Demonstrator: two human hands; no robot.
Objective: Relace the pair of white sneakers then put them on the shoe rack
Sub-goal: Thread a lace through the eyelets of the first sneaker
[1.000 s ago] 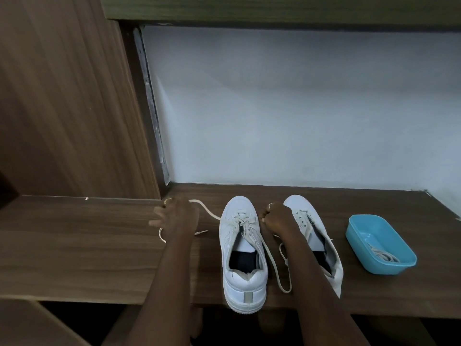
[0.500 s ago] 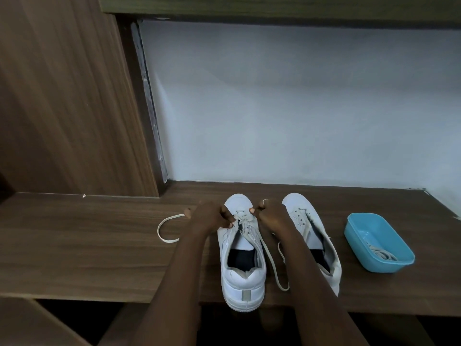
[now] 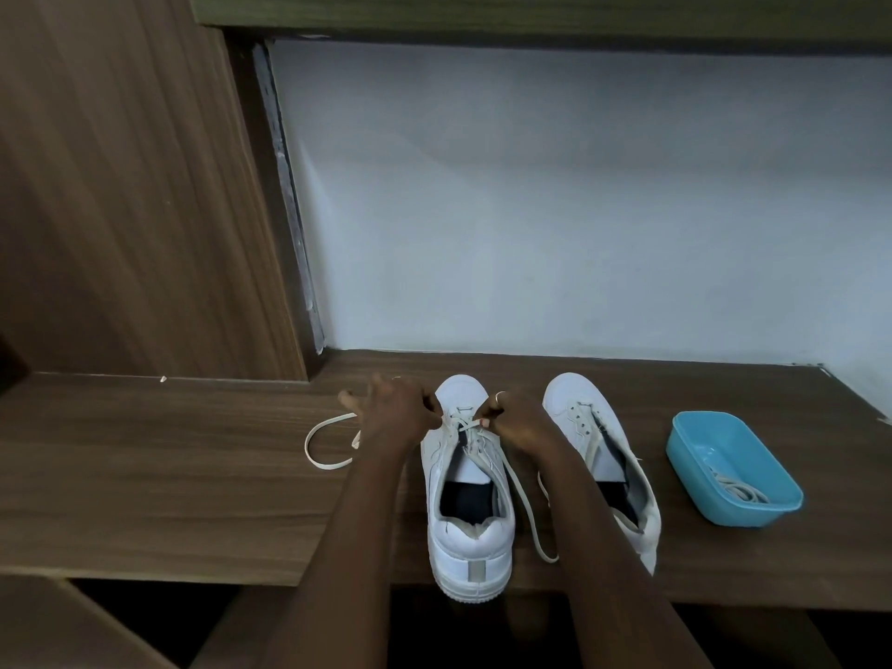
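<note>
- Shoe [image 3: 466,538] on shelf [image 3: 193,475], heel at front edge; L hand [image 3: 396,412] & R hand [image 3: 519,427] each pinch lace [image 3: 523,504] by front eyelets.
- Risk: uneven pull = lopsided ends; hard tug could drag shoe off edge.

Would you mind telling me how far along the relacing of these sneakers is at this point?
Done: a lace already crosses the toe-end eyelets of the first sneaker. In hand: the left hand and right hand pinch that lace over the eyelets. Left: the second sneaker shows bare eyelets, a spare lace lies coiled in the blue tub, and racking seems still to come.
</note>
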